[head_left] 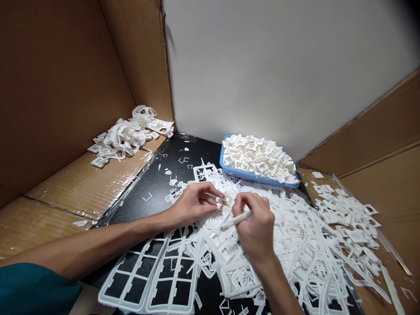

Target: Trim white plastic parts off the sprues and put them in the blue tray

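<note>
My left hand (198, 202) pinches a small white plastic piece (218, 201) between thumb and fingers. Close by on the right, my right hand (255, 218) is closed around a white pen-like tool (235, 220), whose one end sticks out toward the lower left. The tool's other end is hidden by the fingers, so its kind cannot be made out. Beneath both hands spreads a heap of white plastic frames and offcuts (288, 240). A small yellowish bit shows beside the left fingertips.
A blue tray (259, 178) heaped with small white pieces (259, 157) stands behind the hands. Empty white grid frames (147, 280) lie at front left. More white pieces pile up on cardboard at the left (127, 135) and right (348, 214). Cardboard walls enclose both sides.
</note>
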`<state>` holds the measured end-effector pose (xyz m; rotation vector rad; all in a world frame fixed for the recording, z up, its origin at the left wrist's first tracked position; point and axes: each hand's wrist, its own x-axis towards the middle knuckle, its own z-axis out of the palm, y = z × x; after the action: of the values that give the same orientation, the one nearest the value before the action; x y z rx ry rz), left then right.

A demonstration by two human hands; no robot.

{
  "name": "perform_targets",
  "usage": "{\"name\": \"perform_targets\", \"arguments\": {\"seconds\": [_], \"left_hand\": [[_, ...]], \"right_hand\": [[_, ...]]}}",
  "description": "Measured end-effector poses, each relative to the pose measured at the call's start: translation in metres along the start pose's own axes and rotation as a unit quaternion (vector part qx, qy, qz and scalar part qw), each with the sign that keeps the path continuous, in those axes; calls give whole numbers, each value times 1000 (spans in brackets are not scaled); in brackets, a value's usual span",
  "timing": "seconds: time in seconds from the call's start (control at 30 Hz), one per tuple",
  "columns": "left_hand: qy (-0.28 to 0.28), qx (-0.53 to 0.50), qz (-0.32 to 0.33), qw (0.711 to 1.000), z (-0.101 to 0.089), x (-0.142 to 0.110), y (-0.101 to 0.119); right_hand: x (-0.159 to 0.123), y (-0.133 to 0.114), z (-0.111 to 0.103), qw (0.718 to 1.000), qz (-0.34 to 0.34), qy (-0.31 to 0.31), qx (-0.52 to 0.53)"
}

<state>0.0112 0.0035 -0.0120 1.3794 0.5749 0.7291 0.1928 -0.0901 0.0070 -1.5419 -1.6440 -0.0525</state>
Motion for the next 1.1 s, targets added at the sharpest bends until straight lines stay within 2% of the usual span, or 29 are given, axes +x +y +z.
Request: {"name": "perform_targets", "arguments": {"seconds": [0.07, 0.13, 0.2, 0.27, 0.4, 0.6, 0.67, 0.77, 0.83, 0.9, 1.1], "left_hand": [[-5, -19, -17, 1000, 0, 1, 2], [-18, -59, -28, 998, -1, 2, 5], [-28, -110, -35, 993, -1, 3, 8], [-27, -146, -43, 988, -3, 4, 9], [-5, -153, -54, 987, -5, 6, 10], [-5, -76, -36, 996, -6, 5, 12], [-15, -7, -7, 1000, -5, 4, 17], [-21, 119, 56, 991, -6, 9, 31], [-10, 193, 109, 975, -8, 20, 44], [16, 240, 135, 961, -11, 38, 61], [49, 308, 168, 935, -13, 126, 113]], "right_hand": [[1, 4, -5, 996, 38, 75, 22], [2, 11, -7, 992, 58, 110, 6], [3, 19, -7, 995, 52, 86, -30], [3, 28, -5, 997, 34, 33, -63], [3, 35, -1, 994, 11, -19, -105], [5, 30, -2, 996, 18, -53, -68], [4, 29, 1, 995, 34, -73, -58], [3, 30, 7, 995, 20, -81, -53], [4, 31, 11, 994, 2, -98, -44], [5, 32, 13, 994, -4, -105, -43], [6, 32, 12, 994, 21, -94, -47]]}}
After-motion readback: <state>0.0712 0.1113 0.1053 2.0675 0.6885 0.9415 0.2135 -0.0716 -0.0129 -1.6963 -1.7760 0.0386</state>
